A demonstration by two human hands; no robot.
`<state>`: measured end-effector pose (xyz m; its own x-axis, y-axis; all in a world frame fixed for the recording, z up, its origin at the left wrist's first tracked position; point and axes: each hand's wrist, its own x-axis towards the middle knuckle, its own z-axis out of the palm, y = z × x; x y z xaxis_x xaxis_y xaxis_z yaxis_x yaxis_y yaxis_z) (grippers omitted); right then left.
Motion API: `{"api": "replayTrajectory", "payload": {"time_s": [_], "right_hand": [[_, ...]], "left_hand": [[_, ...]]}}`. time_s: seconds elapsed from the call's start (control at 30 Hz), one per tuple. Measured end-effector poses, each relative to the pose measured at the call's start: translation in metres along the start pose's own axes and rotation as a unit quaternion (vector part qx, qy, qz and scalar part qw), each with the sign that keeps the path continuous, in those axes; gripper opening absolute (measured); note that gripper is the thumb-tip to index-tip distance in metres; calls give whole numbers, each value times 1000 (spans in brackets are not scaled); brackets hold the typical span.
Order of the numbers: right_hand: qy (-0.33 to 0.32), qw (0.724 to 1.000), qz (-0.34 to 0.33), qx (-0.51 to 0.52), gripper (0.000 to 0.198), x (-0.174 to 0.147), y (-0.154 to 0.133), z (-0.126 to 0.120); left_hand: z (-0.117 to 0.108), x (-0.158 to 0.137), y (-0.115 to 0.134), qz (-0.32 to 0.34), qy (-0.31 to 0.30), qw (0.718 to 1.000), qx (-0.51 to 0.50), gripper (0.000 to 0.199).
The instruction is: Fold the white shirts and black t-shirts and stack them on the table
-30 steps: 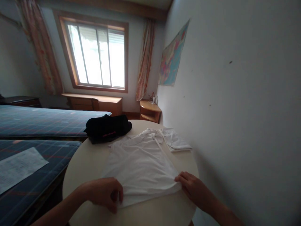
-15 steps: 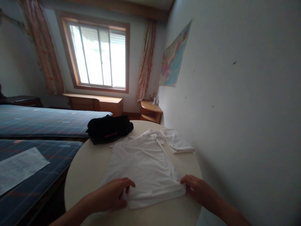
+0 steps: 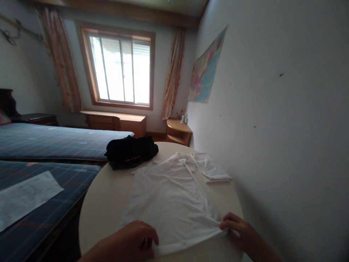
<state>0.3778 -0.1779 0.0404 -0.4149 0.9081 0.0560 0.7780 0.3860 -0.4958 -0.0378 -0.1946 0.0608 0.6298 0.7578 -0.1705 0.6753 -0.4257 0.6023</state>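
A white shirt [image 3: 166,203] lies spread and lightly wrinkled on the round cream table [image 3: 95,214], its hem towards me. At the hem's near left corner, my left hand [image 3: 133,240] is closed with curled fingers on the cloth. The fabric inside that grip is mostly hidden. My right hand [image 3: 242,231] pinches the hem's right corner between thumb and fingers, pulling creases into the fabric there. Beyond the shirt's right side rests a folded white garment [image 3: 211,169].
A black folded cloth item [image 3: 132,151] with small red lettering sits at the table's far left. Plaid mattresses [image 3: 68,140] stand to the left, one bearing a paper sheet [image 3: 29,194]. The white wall [image 3: 286,153] rises close on the right.
The shirt's hem has come towards me with both hands, and the folded-over band along it looks flatter. My right hand has moved slightly right. The whole view has shifted a little.
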Motion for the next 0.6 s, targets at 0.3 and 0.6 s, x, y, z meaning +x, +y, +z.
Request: {"api": "replayTrajectory", "payload": {"time_s": [0.3,0.6], "right_hand": [[-35,999,-13,25,41,-11,-26,-9],[-91,993,26,-65,28,-3,-71,-11]], "left_hand": [[-1,12,-7,50,39,998,20,45],[-8,31,-18,53,83,994,39,44]]}}
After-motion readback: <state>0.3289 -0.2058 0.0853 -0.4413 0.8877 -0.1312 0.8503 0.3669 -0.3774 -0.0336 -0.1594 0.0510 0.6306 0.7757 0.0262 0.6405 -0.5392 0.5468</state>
